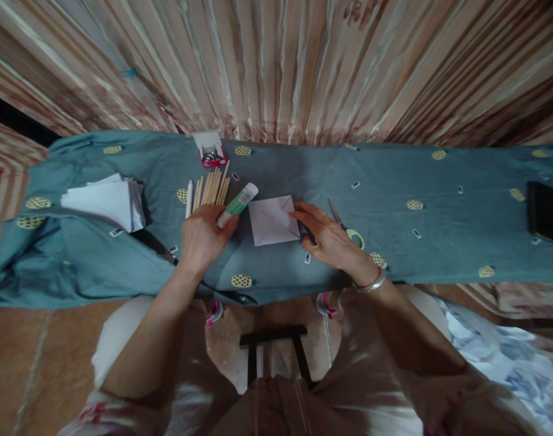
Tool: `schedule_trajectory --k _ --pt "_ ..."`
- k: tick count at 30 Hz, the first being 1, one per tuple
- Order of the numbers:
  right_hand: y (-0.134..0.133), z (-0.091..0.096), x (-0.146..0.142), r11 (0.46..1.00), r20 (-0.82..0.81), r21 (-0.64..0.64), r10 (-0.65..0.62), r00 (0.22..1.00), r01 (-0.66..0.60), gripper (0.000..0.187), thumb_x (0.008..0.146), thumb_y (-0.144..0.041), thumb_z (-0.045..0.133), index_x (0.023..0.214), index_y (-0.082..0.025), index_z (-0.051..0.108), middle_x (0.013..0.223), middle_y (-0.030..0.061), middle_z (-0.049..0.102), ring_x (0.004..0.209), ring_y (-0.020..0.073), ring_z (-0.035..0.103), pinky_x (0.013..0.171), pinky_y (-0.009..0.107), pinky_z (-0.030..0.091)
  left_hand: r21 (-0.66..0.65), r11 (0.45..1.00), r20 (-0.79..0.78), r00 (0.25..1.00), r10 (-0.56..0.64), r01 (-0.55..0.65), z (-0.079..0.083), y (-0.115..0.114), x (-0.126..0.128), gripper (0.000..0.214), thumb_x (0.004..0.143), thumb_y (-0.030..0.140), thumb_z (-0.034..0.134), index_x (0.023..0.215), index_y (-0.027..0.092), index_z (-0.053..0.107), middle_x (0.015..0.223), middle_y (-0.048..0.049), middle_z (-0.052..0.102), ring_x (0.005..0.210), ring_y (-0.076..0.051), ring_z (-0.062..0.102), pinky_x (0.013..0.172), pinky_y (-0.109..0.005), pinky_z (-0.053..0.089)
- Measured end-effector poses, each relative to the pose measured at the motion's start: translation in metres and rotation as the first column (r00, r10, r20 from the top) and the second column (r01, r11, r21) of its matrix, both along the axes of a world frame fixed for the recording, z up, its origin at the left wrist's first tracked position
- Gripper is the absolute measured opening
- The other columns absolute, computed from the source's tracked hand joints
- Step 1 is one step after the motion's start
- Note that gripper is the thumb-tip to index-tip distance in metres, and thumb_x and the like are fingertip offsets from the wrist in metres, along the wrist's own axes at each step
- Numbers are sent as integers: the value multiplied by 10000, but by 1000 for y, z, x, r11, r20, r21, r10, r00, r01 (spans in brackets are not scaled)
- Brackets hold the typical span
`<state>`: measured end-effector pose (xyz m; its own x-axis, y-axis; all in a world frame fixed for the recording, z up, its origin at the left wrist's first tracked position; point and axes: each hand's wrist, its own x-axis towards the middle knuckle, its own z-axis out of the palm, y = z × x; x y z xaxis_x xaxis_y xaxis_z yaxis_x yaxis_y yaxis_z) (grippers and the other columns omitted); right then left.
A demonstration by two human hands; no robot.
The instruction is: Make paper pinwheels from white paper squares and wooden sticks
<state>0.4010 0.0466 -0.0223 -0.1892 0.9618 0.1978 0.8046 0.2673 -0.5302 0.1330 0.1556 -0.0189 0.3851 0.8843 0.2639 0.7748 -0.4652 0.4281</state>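
Legible text: none | glue stick [240, 203], cloth [389, 175]: print unreadable (too small)

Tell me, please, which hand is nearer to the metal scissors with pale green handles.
Right. The right hand is close beside the scissors; the left hand is farther away, on the other side of the folded white paper square.

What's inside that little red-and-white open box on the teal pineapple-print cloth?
The small red-and-white open box holds a heap of shiny, silvery metallic pieces, too small to identify. Whatever lies beneath the top pieces, including the box's floor, is covered.
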Motion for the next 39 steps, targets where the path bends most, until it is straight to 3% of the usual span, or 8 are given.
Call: schedule_trajectory --k 4,9,12,14,20,25,32,39 --pt "-7 -1 1 999 20 -20 41 999 -41 588 753 -81 506 1336 -152 539 1495 180 469 1399 324 448 1144 534 409 65 997 -65 997 -37 41 -4 3 0 238 849 432 609 869 209 689 826 -90 673 815 -276 628 705 -375 492" --pt "-8 -3 1 999 33 33 41 999 -42 379 884 -148 479 1239 -177 609 1408 164 552 1326 304 518 1117 521 446 215 955 -47 979 -197 203 2 -13 14 483 857 507 648 1192 160 632 1225 -165 633 1129 -348 569 931 -482 473" --pt "-7 -4 -1 998 56 41 49 997 -51 320 917 -175 475 1194 -172 635 1390 162 566 1319 301 520 1101 504 466 178 877 -79 895 -439 446 0 -32 32 370 897 471 625 1131 186 656 1152 -126 671 1089 -308 588 916 -460 474" --pt "-7 -3 -3 998 68 39 40 997 -43 300 928 -178 473 1172 -164 647 1380 166 575 1311 303 525 1102 503 463 139 847 -127 857 -499 514 -3 -43 42 259 934 389 592 1068 185 678 1068 -109 701 1018 -287 607 863 -433 476" --pt "-7 0 -6 997 55 71 18 998 -21 253 911 -168 502 1101 -151 668 1326 172 620 1249 309 575 1073 506 489 185 809 -223 826 -518 558 -8 -47 52 195 973 245 532 932 154 699 892 -82 713 831 -226 606 717 -351 458" --pt "-12 2 -6 996 4 86 -11 1000 10 331 859 -162 571 1183 -174 640 1338 154 616 1266 302 575 1086 503 485 253 777 -258 815 -519 576 -7 -43 51 194 958 182 530 856 141 690 835 -77 699 777 -207 597 683 -322 474" --pt "-30 8 1 999 -90 -12 40 995 -41 276 879 -216 638 1153 -193 662 1449 143 539 1372 293 488 1147 512 420 250 743 -156 783 -603 621 -5 -66 52 193 962 159 511 859 137 673 825 -65 696 757 -170 631 707 -291 535" --pt "-47 6 7 991 -111 -106 65 992 -77 143 878 -203 655 1008 -203 715 1397 127 592 1329 285 531 1108 508 452 251 711 -86 747 -660 657 -4 -78 51 113 945 136 563 922 113 671 879 -74 713 788 -169 639 737 -294 565"
